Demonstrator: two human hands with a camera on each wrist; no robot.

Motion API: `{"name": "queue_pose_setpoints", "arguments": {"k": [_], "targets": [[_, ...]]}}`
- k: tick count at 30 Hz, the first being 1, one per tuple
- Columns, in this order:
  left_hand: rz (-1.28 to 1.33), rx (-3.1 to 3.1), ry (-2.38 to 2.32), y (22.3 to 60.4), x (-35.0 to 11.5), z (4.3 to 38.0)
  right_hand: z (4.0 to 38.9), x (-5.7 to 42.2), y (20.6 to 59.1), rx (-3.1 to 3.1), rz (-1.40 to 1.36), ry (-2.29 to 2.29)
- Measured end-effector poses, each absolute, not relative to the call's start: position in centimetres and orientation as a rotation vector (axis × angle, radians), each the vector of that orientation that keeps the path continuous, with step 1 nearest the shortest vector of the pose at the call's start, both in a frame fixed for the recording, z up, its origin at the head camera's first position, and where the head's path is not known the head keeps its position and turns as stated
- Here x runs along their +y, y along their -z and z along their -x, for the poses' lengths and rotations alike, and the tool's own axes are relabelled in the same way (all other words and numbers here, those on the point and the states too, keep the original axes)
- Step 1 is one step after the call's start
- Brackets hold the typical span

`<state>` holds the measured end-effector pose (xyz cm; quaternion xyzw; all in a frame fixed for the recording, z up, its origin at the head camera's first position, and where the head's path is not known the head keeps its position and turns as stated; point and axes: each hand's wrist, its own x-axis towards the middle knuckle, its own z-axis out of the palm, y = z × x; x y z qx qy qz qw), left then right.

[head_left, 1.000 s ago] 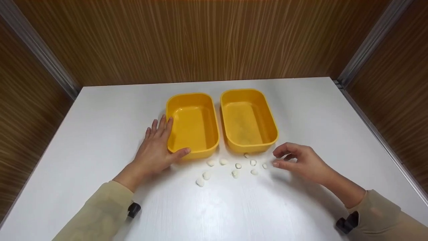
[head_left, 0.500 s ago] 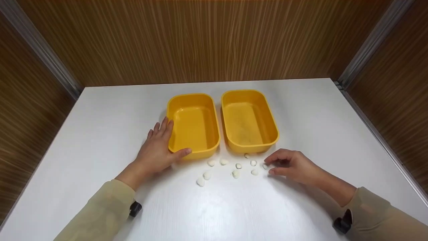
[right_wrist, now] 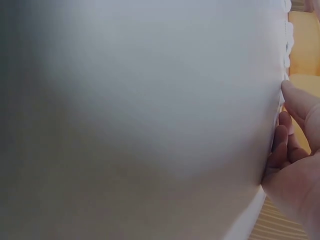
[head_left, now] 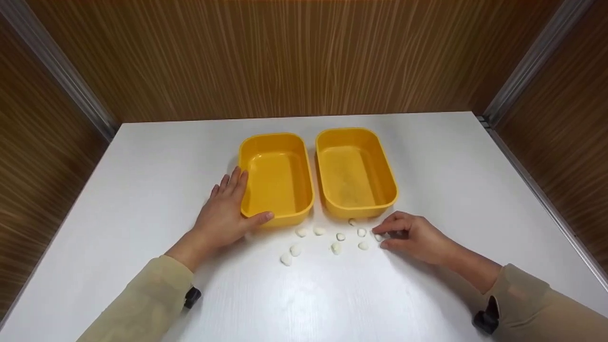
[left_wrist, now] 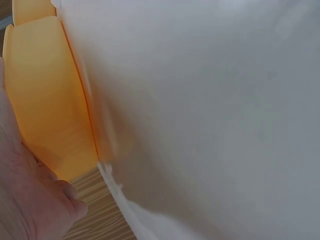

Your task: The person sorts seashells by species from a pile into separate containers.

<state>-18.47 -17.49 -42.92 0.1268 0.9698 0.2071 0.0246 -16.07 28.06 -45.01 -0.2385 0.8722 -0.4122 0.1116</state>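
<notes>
In the head view my left hand [head_left: 221, 216] rests against the left yellow tub [head_left: 278, 135], its fingers straight along the left wall and the thumb across the near rim. The left wrist view shows the same hand [left_wrist: 37, 195] beside the tub's outer wall [left_wrist: 47, 100]. On the right, my right hand [head_left: 418, 237] is low at the table, with index finger and thumb curled about a small white pebble-like piece [head_left: 378, 237], pinching it from both sides. In the right wrist view the right hand [right_wrist: 295, 150] partly hides that piece. Several similar white pieces [head_left: 336, 248] lie left of it.
A second yellow tub [head_left: 358, 211] stands just right of the first, with a narrow gap between them. Both tubs look bare inside. The white table [head_left: 294, 304] ends at a wood-grain panel [head_left: 304, 61] behind, with more panels at both sides.
My right hand has moved left and down to the rightmost white piece, and its index finger and thumb have drawn in round it. The left hand stays at the left tub.
</notes>
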Motion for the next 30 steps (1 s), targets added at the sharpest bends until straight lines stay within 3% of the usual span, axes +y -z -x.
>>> {"name": "queue_pose_setpoints", "arguments": {"k": [30], "targets": [[-0.44, 3.022, -0.614, 43.01, -17.57, 18.35, 15.93, 27.76, 45.54, 2.641, 0.831, 1.243]]}}
